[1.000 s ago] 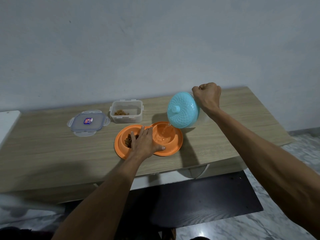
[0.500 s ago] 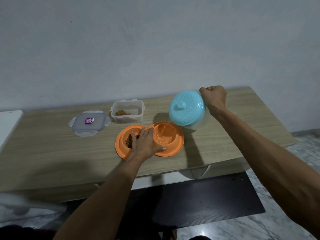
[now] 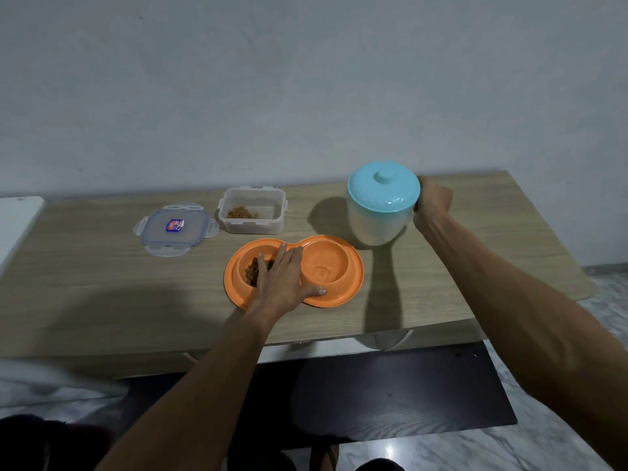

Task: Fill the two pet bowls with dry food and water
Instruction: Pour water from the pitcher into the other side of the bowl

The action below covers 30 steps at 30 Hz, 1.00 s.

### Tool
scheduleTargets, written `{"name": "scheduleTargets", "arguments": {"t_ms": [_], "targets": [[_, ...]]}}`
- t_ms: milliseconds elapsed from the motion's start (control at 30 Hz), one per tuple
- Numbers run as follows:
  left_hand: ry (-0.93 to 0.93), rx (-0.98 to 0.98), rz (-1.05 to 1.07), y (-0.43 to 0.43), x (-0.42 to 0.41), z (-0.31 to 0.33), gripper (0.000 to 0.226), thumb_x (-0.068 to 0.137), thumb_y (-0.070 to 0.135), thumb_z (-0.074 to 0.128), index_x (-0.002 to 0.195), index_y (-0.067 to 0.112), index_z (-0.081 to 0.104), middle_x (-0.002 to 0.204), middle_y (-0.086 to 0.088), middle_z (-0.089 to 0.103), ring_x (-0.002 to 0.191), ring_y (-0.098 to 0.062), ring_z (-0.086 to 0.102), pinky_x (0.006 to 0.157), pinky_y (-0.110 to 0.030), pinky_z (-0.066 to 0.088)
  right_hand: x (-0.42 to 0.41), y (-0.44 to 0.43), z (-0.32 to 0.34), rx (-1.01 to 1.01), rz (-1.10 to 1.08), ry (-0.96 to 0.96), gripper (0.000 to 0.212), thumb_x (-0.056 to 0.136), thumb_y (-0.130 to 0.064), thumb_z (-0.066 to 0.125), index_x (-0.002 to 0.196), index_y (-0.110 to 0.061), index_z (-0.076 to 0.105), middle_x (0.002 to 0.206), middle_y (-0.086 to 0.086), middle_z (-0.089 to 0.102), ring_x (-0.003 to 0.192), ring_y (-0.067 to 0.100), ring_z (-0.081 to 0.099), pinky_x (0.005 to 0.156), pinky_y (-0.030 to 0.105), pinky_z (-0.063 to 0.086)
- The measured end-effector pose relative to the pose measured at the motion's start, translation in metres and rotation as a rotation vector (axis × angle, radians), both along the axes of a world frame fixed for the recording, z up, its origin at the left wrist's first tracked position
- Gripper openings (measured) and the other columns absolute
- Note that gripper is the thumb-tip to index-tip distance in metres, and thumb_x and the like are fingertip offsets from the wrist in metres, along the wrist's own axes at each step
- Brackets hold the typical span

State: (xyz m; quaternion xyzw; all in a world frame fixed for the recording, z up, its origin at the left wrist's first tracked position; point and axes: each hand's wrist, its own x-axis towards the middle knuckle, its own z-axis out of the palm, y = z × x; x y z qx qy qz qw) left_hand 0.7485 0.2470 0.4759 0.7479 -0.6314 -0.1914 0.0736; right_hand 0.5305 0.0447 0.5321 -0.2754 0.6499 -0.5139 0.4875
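An orange double pet bowl [image 3: 353,280] lies on the wooden table [image 3: 102,283]. Brown dry food [image 3: 252,270] fills its left cup; clear water [image 3: 324,271] sits in its right cup. My left hand [image 3: 283,278] presses flat on the middle of the bowl, fingers spread, thumb on the front rim. A pale jug with a turquoise lid [image 3: 380,205] stands upright just behind and right of the bowl. My right hand [image 3: 433,200] is fisted around its handle, which the hand hides.
A clear food container [image 3: 253,212] with some dry food stands behind the bowl, its lid [image 3: 175,229] lying to the left. A white surface [image 3: 17,215] borders the table's left end. The wall runs along the back; dark mat and marble floor lie below the front edge.
The jug was tilted over the right cup pouring water; it has swung back upright and moved right, away from the bowl. My left hand has stayed on the bowl.
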Motion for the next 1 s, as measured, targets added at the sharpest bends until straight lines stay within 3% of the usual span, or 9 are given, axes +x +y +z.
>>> {"name": "scheduleTargets", "arguments": {"t_ms": [100,233,367,533,667,800,867,933,1000], "targets": [[0.006,-0.004,0.001,0.000,0.001,-0.002,0.104,0.076,0.067,0.064,0.155,0.017,0.017,0.162,0.000,0.020,0.153,-0.021,0.000,0.117,-0.059,-0.004,0.007,-0.011,-0.005,0.033,-0.010,-0.022,0.013,0.062,-0.007,0.066,0.060,-0.012,0.054,0.060,0.002,0.051,0.050,0.015,0.042,0.043,0.024,0.028],[0.006,-0.011,-0.005,0.000,0.001,-0.002,0.104,0.076,0.068,0.063,0.155,0.018,0.017,0.162,0.000,0.020,0.153,-0.021,0.001,0.117,-0.060,-0.003,0.014,-0.019,-0.011,0.059,-0.017,-0.016,0.016,0.064,-0.006,0.065,0.059,-0.012,0.051,0.057,0.002,0.046,0.045,0.014,0.035,0.042,0.023,0.026],[0.003,-0.008,-0.001,0.001,0.001,-0.003,0.104,0.076,0.069,0.062,0.155,0.018,0.016,0.162,0.000,0.020,0.153,-0.021,0.001,0.117,-0.059,-0.003,0.016,-0.020,-0.016,0.062,-0.006,-0.022,0.012,0.068,-0.008,0.064,0.060,-0.009,0.054,0.055,0.001,0.049,0.042,0.014,0.038,0.039,0.021,0.029],[0.018,-0.007,-0.009,0.003,0.001,-0.002,0.103,0.077,0.068,0.062,0.155,0.018,0.015,0.162,0.000,0.019,0.153,-0.021,0.000,0.118,-0.058,-0.005,0.017,-0.016,-0.019,0.030,-0.021,-0.009,0.019,0.067,-0.021,0.064,0.058,-0.014,0.049,0.057,-0.001,0.048,0.050,0.014,0.040,0.050,0.029,0.034],[0.004,-0.001,-0.018,0.003,0.000,0.001,0.103,0.078,0.067,0.062,0.154,0.015,0.015,0.162,-0.002,0.020,0.152,-0.023,0.000,0.118,-0.057,-0.005,0.013,-0.006,-0.021,0.042,-0.039,0.030,0.032,0.080,-0.047,0.056,0.070,-0.017,0.057,0.075,0.001,0.061,0.068,0.019,0.056,0.064,0.032,0.045],[-0.043,-0.060,-0.025,0.007,0.002,0.006,0.104,0.079,0.073,0.055,0.154,0.016,0.014,0.162,-0.003,0.019,0.152,-0.025,0.003,0.118,-0.056,-0.002,0.004,0.016,-0.036,0.110,-0.096,0.099,0.039,0.090,-0.043,0.037,0.075,-0.016,0.061,0.096,0.011,0.063,0.099,0.035,0.062,0.089,0.046,0.053],[-0.030,-0.117,0.035,0.012,0.010,0.009,0.101,0.081,0.076,0.047,0.155,0.015,0.014,0.162,-0.003,0.018,0.152,-0.024,0.005,0.118,-0.054,0.001,0.003,0.035,-0.045,0.157,-0.074,0.194,0.045,0.094,-0.038,0.036,0.097,-0.005,0.067,0.108,0.016,0.066,0.105,0.038,0.062,0.091,0.045,0.051],[-0.013,-0.168,0.158,0.017,0.025,0.009,0.093,0.086,0.074,0.040,0.154,0.014,0.019,0.161,-0.006,0.023,0.150,-0.026,0.015,0.118,-0.053,0.012,0.007,0.059,-0.054,0.190,-0.039,0.278,0.048,0.092,-0.038,0.043,0.115,0.000,0.062,0.118,0.019,0.065,0.107,0.037,0.061,0.089,0.040,0.047],[0.010,-0.189,0.334,0.023,0.044,0.007,0.087,0.087,0.070,0.038,0.150,0.012,0.026,0.154,-0.011,0.033,0.143,-0.030,0.030,0.111,-0.053,0.030,0.017,0.081,-0.061,0.216,0.052,0.362,0.054,0.088,-0.042,0.051,0.120,0.000,0.060,0.124,0.021,0.062,0.111,0.037,0.059,0.091,0.040,0.046]]}}
